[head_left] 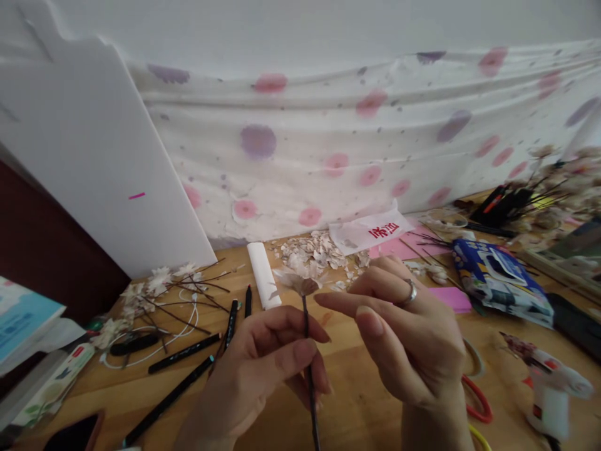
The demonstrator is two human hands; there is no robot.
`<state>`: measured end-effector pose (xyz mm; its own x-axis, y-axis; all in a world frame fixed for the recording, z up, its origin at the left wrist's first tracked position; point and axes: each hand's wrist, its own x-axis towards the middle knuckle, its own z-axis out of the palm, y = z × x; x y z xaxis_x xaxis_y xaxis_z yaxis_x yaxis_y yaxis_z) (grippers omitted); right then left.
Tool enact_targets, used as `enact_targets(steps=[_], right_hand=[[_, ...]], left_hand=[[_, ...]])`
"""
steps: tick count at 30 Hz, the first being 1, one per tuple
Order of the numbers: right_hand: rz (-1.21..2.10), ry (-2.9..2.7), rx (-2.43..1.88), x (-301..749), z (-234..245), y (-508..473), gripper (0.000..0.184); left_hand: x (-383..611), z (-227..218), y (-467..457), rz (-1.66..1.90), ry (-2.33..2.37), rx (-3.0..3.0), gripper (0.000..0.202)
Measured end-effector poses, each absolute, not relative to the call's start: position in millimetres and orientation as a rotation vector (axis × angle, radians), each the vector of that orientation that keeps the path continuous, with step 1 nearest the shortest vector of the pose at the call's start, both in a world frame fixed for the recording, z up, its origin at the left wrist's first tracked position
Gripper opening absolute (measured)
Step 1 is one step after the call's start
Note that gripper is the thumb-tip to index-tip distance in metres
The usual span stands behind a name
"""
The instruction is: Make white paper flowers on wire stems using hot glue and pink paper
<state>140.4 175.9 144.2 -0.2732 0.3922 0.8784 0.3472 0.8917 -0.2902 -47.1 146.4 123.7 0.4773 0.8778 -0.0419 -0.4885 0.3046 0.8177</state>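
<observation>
My left hand (277,360) pinches the thin dark stem of a handmade flower (308,286) between thumb and fingers. The stem stands nearly upright, its lower end running out of view at the bottom. Pale, papery petals and a brownish centre top it. Just to the right is my right hand (404,332), with a ring on one finger. Its index finger stretches toward the flower head, with the thumb apart from it and nothing visible between them. Whether that fingertip touches the flower, I cannot tell. Loose pale petals (310,254) lie in a pile behind the flower.
Left on the wooden table are finished flowers (159,282), a white cable (188,322) and black markers (171,398). A white bar (263,275) lies behind my left hand. At right are a glue gun (549,382), a blue packet (502,279) and scissors' red handle (479,401).
</observation>
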Motion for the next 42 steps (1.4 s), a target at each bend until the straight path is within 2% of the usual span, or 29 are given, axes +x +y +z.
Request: enact_targets(steps=[7, 42], right_hand=[[0.031, -1.921, -0.563, 138.6, 145.1, 179.0, 0.027], [0.021, -1.902, -0.636, 136.8, 149.6, 174.0, 0.03]], left_hand=[[-47.7, 120.1, 145.5, 0.967, 0.439, 0.85, 0.009], [-47.3, 117.9, 149.0, 0.951, 0.438, 0.853, 0.012]])
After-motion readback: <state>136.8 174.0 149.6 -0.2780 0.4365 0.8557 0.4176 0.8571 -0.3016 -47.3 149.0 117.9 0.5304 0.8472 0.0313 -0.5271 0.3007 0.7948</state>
